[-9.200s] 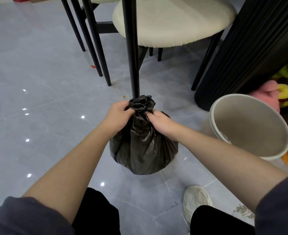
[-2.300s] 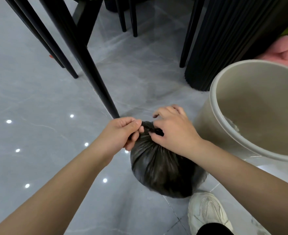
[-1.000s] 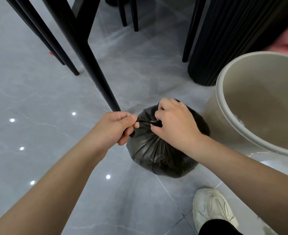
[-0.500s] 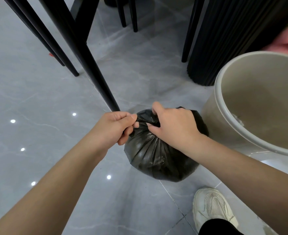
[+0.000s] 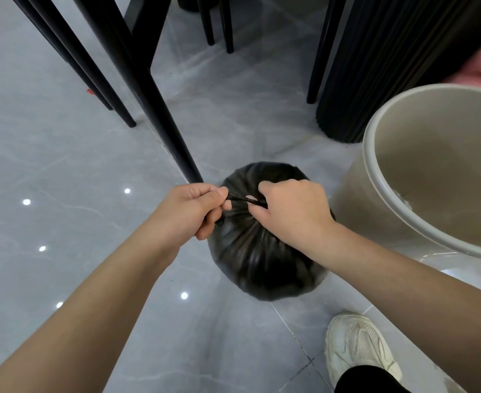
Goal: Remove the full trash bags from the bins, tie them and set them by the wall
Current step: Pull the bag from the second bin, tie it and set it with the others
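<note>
A full black trash bag (image 5: 265, 256) sits on the grey tiled floor (image 5: 63, 154), round and gathered into tight pleats at its top. From that gathered neck a thin twisted strand of black plastic (image 5: 240, 198) runs sideways, stretched between two bare hands. The left hand (image 5: 189, 212) is clenched in a fist around one end of the strand, thumb pressed on top, with a short dark tail of plastic showing below the curled fingers. The right hand (image 5: 290, 211) pinches the other end between thumb and bent forefinger, its palm resting over the upper right side of the bag. Both forearms reach in from the bottom corners of the view.

Just right of the bag, close to or touching it, stands a beige bin (image 5: 375, 177), with no liner showing inside it. A white sneaker (image 5: 358, 353) is planted on the floor below the bag, near the bottom edge, with a black trouser leg above it. A black chair leg (image 5: 148, 103) slants down to the floor just above the left hand, with more thin black legs to its left. A ribbed black column (image 5: 375, 66) stands behind the bin, and something pink (image 5: 480, 72) shows at the right edge.
</note>
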Demonstrator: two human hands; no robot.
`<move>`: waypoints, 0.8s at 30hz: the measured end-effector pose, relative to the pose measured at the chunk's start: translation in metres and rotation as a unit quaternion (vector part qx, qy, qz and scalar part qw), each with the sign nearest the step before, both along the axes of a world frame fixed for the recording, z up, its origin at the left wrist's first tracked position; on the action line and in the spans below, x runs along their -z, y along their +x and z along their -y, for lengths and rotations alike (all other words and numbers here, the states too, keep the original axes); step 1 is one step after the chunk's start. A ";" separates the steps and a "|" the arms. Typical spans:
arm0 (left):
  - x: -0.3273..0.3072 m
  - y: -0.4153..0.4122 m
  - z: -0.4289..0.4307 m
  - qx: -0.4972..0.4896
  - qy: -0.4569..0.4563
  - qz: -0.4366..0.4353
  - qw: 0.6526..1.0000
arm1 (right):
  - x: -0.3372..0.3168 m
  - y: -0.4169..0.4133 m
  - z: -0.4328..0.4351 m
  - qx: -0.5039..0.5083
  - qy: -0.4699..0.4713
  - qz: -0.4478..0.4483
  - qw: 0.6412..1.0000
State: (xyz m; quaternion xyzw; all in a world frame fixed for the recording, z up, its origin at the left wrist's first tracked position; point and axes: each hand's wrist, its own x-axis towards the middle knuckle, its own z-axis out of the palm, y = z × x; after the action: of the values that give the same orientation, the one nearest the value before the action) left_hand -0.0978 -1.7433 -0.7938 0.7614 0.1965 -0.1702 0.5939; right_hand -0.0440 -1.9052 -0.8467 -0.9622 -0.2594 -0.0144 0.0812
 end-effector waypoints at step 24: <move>0.001 -0.003 -0.007 -0.010 0.013 -0.005 1.000 | 0.010 0.001 -0.012 -0.042 0.005 0.033 0.999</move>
State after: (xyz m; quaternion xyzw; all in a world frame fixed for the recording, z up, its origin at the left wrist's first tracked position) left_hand -0.1005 -1.7364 -0.7951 0.7663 0.2092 -0.1656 0.5845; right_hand -0.0429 -1.8929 -0.8566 -0.9492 -0.3017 -0.0437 0.0784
